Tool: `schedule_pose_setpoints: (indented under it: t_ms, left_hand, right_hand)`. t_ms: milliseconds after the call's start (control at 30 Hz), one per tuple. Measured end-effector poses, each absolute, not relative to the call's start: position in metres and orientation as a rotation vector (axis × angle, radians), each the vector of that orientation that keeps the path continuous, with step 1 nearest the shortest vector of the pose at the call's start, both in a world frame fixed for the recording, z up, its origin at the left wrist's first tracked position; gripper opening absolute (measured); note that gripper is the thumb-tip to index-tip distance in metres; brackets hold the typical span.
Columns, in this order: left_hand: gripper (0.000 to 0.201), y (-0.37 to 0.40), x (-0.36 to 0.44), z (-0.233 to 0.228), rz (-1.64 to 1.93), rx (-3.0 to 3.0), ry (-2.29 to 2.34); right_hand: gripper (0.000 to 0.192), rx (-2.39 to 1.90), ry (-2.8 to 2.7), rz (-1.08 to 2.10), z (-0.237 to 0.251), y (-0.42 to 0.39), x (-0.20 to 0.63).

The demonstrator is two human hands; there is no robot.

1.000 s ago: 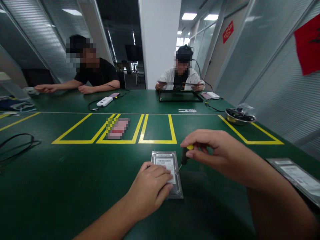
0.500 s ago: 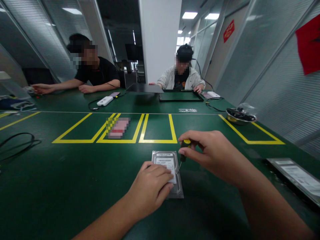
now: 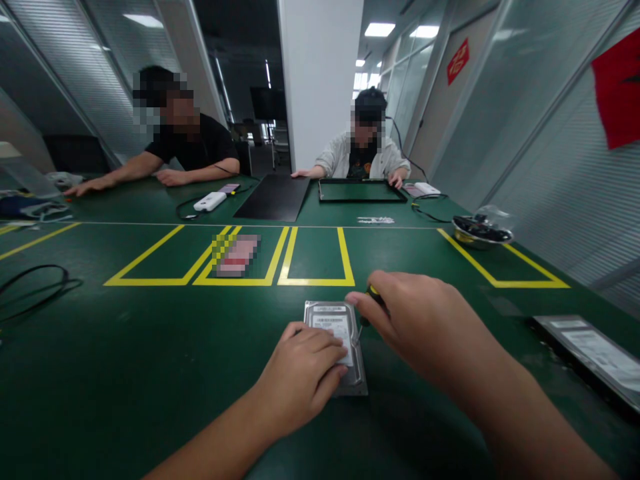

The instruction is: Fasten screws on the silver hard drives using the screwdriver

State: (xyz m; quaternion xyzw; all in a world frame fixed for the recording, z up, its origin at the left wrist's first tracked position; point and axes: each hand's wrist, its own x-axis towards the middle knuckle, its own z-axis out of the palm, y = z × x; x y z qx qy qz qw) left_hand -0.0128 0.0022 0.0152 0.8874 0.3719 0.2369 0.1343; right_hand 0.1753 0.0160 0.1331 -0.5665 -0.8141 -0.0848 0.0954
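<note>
A silver hard drive point(image 3: 356, 373) with a white label lies flat on the green table, in front of me. My left hand point(image 3: 307, 363) rests over its left part, with fingers curled across the label and the thumb at the near side, holding it. Closed around a screwdriver point(image 3: 376, 297) with a black and yellow handle is my right hand point(image 3: 413, 310). The screwdriver's thin shaft slants down to the drive's right edge. Its tip is too small to make out clearly.
Another hard drive point(image 3: 595, 357) lies at the right. Beyond it stands a metal bowl point(image 3: 483, 240) of dark items. Yellow tape point(image 3: 315, 283) marks the table, with a pink blurred object point(image 3: 239, 256). Two people sit opposite, near a black panel point(image 3: 275, 198) and a frame point(image 3: 363, 201).
My right hand has turned and wrapped further over the screwdriver handle, which tilts more. My left hand stays put. Across the table, the black panel has been lowered flat; the other person's arm shifted.
</note>
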Motion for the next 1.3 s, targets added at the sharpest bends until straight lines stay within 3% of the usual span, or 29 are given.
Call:
schedule_pose_setpoints:
  t_ms: [633,1000,1300]
  left_hand:
    - [0.021,0.003,-0.013,0.013,0.698,2.569,1.065]
    - [0.021,0.003,-0.014,0.014,0.706,2.565,1.062]
    - [0.021,0.003,-0.013,0.015,0.694,2.565,1.065]
  right_hand:
    - [0.019,-1.192,-2.389,0.353,0.143,0.025,0.207]
    - [0.024,-1.286,-2.333,0.324,0.146,0.025,0.210]
    - [0.015,-1.304,-2.319,0.213,0.140,0.033,0.202]
